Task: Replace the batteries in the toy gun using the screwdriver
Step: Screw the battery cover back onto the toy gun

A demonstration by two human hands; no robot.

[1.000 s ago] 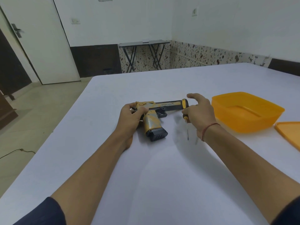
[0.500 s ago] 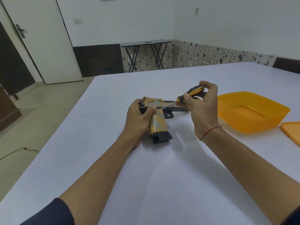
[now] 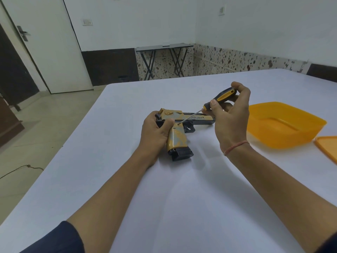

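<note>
Toy gun: we find the gold-and-black plastic toy pistol [image 3: 177, 137] lying on its side on the white-covered bench [image 3: 182, 198], muzzle to the right.
Left hand [image 3: 155, 132]: fingers curl round the pistol's rear, steadying it.
Right hand [image 3: 231, 121]: pinches the black-and-yellow-handled screwdriver [image 3: 221, 96], tip set just above the grip; we cannot tell if it seats in a screw.
Progress: we judge the task early. No cover is off and no batteries show. Unscrewing, swapping and refastening remain.

The left hand [image 3: 155, 132] is covering the rear of the toy gun [image 3: 177, 139]; the frame's right side is cutting off the orange lid [image 3: 328, 148] toward the table's [image 3: 182, 198] right edge.
</note>
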